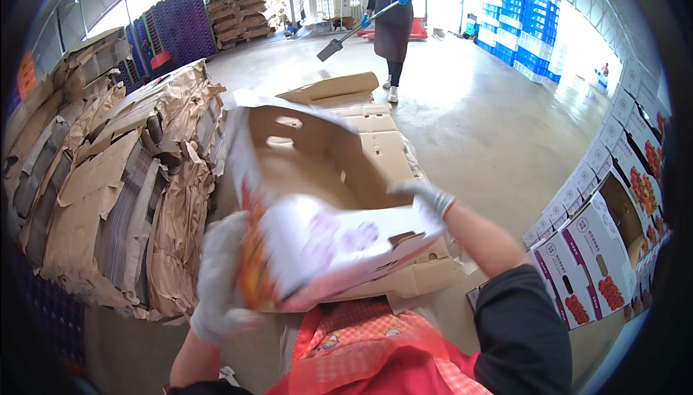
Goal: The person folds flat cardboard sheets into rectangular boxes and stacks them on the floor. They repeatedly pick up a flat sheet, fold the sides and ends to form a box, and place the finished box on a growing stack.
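An open-topped cardboard fruit box point(346, 232), white and printed outside and plain brown inside, is tilted in front of me and blurred. My left hand point(222, 278), in a grey work glove, holds its left side, which bears a red and orange print. Gripping the right end over the rim is my right hand point(430, 200), gloved as well, with its fingers on the inner side. Below and behind the box lies a stack of flat cardboard blanks point(384, 151). The box hides much of that stack.
Paper-wrapped bundles of flat cardboard point(124, 195) are piled on the left. Formed fruit boxes point(601, 254) stand stacked on the right. Ahead, a person point(394, 16) in an apron and blue gloves holds a long-handled tool point(352, 35). Blue and white crates point(520, 27) stand farther back.
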`<state>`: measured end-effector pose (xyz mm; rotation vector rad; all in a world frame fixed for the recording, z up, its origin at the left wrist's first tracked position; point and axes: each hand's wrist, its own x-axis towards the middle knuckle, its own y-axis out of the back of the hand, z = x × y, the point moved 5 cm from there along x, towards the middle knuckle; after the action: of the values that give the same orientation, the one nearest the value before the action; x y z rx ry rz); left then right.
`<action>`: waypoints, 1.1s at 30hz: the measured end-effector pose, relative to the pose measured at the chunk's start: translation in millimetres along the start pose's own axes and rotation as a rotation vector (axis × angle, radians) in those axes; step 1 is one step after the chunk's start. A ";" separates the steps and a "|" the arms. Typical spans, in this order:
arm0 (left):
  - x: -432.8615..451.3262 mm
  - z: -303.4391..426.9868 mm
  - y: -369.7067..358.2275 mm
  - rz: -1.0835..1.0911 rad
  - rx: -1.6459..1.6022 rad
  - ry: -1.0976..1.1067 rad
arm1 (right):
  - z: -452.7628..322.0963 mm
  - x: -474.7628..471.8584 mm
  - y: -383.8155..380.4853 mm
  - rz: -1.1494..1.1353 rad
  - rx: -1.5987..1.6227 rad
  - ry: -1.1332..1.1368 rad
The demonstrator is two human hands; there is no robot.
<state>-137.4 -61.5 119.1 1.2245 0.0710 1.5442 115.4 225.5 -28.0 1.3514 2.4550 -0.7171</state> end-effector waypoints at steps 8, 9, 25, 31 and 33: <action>99.8 48.3 -131.3 -0.167 0.298 -0.336 | 1.8 24.9 68.4 0.105 0.228 0.387; 104.7 49.5 -143.5 -0.093 0.217 -0.333 | -34.8 -2.6 66.7 0.109 0.039 0.650; 81.6 25.4 -204.5 0.483 -0.152 0.005 | -116.9 -132.3 -88.9 -0.072 -1.354 0.520; 77.0 20.1 -213.6 0.403 -0.195 0.158 | -117.7 -116.9 -123.4 -0.033 -1.723 0.763; 80.0 13.8 -218.4 0.276 -0.415 0.229 | -110.6 -111.0 -138.5 -0.203 -1.705 0.967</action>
<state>34.7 76.2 43.6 0.7490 -0.2681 1.8224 60.7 142.0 155.7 0.5983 2.2512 1.9955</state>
